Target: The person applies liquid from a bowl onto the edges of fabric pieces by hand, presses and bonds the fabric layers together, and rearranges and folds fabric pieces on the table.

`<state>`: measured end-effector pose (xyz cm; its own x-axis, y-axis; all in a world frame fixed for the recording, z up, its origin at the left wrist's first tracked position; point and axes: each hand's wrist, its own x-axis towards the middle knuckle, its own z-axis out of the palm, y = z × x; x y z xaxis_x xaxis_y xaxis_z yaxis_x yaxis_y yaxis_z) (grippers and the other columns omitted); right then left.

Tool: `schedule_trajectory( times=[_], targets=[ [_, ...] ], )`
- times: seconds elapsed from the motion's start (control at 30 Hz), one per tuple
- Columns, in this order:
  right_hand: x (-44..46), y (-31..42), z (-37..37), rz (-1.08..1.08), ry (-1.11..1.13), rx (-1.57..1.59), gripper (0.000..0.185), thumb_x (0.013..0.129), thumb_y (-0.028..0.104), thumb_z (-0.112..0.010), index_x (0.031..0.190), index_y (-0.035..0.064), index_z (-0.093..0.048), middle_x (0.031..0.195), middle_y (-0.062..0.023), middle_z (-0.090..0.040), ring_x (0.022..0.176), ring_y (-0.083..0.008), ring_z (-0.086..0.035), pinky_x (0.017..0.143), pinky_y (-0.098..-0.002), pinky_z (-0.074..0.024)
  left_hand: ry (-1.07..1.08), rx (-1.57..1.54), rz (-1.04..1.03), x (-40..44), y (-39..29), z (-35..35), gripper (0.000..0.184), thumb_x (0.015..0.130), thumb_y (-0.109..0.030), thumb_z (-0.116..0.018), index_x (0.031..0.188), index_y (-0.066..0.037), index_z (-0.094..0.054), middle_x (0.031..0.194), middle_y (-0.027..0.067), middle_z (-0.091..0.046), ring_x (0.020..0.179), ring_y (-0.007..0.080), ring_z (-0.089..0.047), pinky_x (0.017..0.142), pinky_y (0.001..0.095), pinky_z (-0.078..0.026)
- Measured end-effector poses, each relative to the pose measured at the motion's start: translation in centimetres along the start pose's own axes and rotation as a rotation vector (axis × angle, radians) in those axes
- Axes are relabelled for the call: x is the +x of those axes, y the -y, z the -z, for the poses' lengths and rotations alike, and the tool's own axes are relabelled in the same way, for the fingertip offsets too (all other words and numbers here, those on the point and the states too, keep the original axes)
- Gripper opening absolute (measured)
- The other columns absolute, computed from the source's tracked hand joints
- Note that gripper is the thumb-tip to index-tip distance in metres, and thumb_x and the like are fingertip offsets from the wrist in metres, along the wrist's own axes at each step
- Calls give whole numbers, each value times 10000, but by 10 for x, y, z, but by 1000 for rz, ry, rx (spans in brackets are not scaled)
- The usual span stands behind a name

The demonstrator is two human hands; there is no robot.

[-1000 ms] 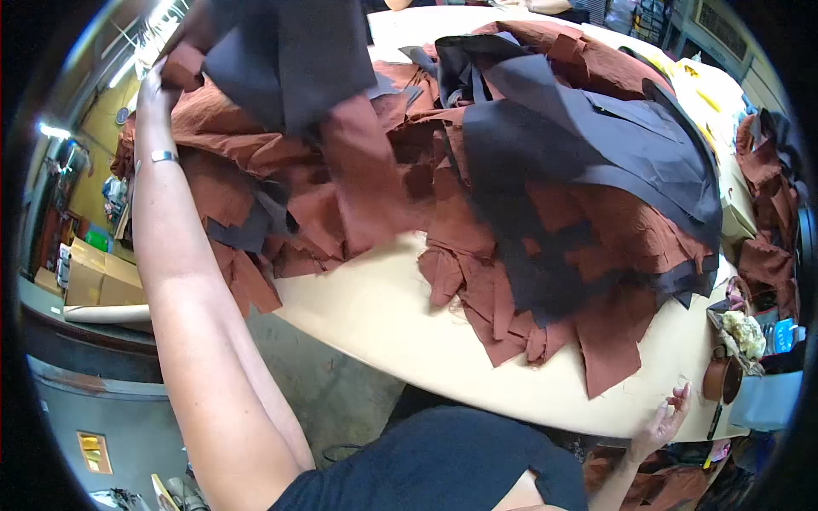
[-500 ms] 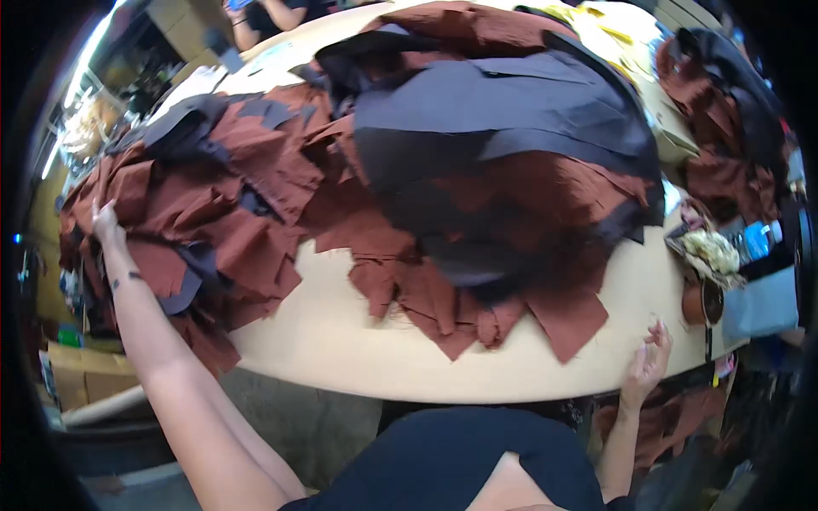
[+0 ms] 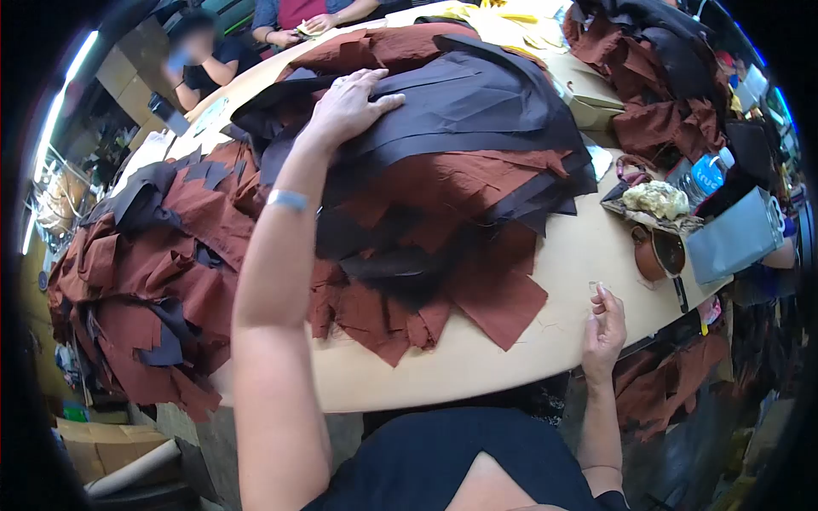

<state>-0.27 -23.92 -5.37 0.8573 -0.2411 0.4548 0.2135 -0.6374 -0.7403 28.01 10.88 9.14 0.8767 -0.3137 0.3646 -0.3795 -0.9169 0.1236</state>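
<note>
Atop dk cloth pile (image 3: 464, 98) | L hand (image 3: 351, 109) spread, unclenched | R hand (image 3: 604, 334) nr tbl (image 3: 503, 370), grip unclear

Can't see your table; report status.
Left hand on dark-grey fabric sheets. Right hand apart, half-curled. Rust-brown fabric pieces underneath. Nothing visibly blocking.

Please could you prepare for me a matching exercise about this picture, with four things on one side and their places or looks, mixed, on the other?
1. Left hand
2. Right hand
3. Bottle
4. Yellow cloth

A. at the far side of the table
B. resting on dark cloth
C. has a blue label
D. by the table's near edge, off the dark cloth

Pairs: 1-B; 2-D; 3-C; 4-A
</note>
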Motion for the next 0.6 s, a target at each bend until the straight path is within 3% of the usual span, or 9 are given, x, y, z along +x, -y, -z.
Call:
schedule_trajectory(
  times=[0.1, 0.2, 0.33, 0.37, 0.43, 0.47, 0.53, 0.6],
  targets=[
    [1, 0, -1, 21, -23, 15, 481, 724, -114, -463, 1189, -9, -531, 985, -99, -552, 854, -193, -515, 784, -285, -434, 124, -154, 197, 28, 5, -30, 392, 852, -410, -532, 1147, -162, -604, 1114, 150, -616, 1068, 314, -562, 927, 418, -423],
    [1, -2, -2, 3, -26, 71, 440, 753, -92, -467, 1179, -12, -542, 967, -81, -544, 834, -154, -492, 790, -254, -419, -172, -11, 85, 21, -7, -28, 139, 833, -183, -519, 918, -117, -607, 958, 136, -643, 938, 327, -602, 796, 448, -465],
    [2, -2, -1, 28, -31, 98, 439, 738, -120, -458, 1154, -13, -549, 969, -103, -569, 826, -181, -527, 752, -275, -441, -576, -227, 40, 16, -1, -28, 123, 880, -189, -535, 967, -122, -589, 928, 163, -627, 874, 366, -606, 743, 409, -471],
    [3, -2, 0, 33, -32, 97, 439, 738, -120, -459, 1153, -11, -551, 972, -104, -569, 822, -181, -527, 746, -273, -442, -614, -221, 85, 15, 3, -25, 154, 903, -184, -511, 983, -84, -595, 924, 145, -645, 864, 313, -627, 736, 370, -473],
    [2, -2, 0, 38, -32, 96, 437, 736, -120, -462, 1149, -8, -554, 976, -106, -570, 815, -181, -528, 736, -267, -443, -742, -737, -23, 24, 27, -18, 217, 937, -208, -479, 986, -31, -594, 942, 102, -644, 855, 206, -624, 736, 322, -475],
    [2, -1, 0, 28, -36, 81, 442, 740, -117, -465, 1160, -5, -548, 977, -105, -566, 807, -179, -524, 733, -264, -441, -776, -944, -55, 20, 37, -11, 242, 938, -229, -474, 993, -27, -595, 932, 100, -644, 840, 205, -619, 728, 322, -471],
    [1, 3, 1, -3, -36, 50, 452, 748, -112, -471, 1180, 0, -535, 979, -105, -558, 791, -175, -516, 726, -256, -437, -660, -1108, -96, -14, 16, 24, 293, 940, -272, -463, 1006, -20, -598, 912, 95, -642, 810, 201, -609, 711, 321, -463],
    [-1, 5, 0, -44, -57, 86, 466, 763, -101, -472, 1216, 3, -510, 986, -96, -549, 788, -161, -504, 719, -249, -433, -392, -1057, -137, -57, -11, 51, 345, 943, -314, -453, 1020, -13, -602, 892, 91, -640, 780, 198, -600, 694, 320, -455]
  ],
)
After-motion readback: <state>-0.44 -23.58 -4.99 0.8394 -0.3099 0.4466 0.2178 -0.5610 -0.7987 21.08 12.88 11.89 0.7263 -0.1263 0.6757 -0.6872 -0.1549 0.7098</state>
